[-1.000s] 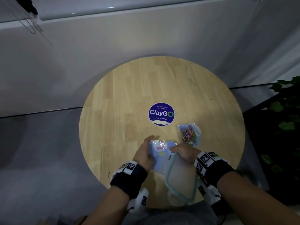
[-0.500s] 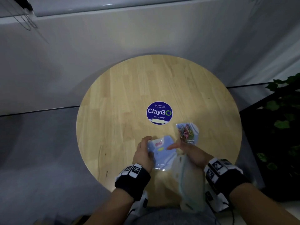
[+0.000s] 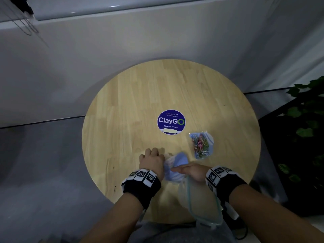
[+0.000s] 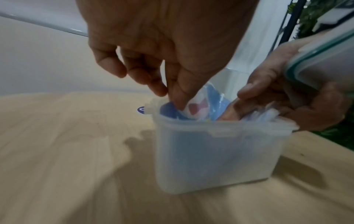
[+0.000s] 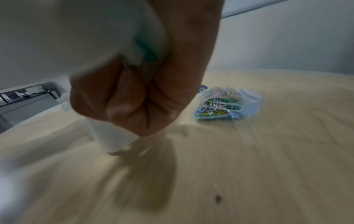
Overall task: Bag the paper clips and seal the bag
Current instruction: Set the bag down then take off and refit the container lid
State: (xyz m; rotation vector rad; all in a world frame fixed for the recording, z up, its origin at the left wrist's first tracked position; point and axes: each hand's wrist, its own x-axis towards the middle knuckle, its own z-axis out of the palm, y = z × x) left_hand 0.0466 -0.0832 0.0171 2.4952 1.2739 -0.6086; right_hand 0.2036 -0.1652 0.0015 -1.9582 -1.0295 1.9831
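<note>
A clear bag of coloured paper clips (image 3: 201, 145) (image 5: 220, 104) lies on the round wooden table (image 3: 133, 106), to the right of both hands and touched by neither. My left hand (image 3: 157, 158) (image 4: 172, 98) pinches a blue and white plastic bag (image 3: 178, 162) (image 4: 199, 106) that sticks out of a translucent plastic container (image 4: 220, 154) (image 5: 113, 136). My right hand (image 3: 178, 170) (image 5: 124, 103) grips the container's teal-rimmed lid (image 3: 203, 206) (image 4: 325, 60), while its fingers (image 4: 247, 91) reach into the container's mouth. More blue bags fill the container.
A round blue ClayGo sticker (image 3: 171, 122) marks the table's middle. A grey wall stands behind the table, and a dark rack with green leaves (image 3: 305, 130) stands to the right. The container is near the table's front edge.
The blue bags lay wide and flat between my hands; now they are bunched up and pushed down. The lid has stayed in my right hand. The paper clip bag has not moved.
</note>
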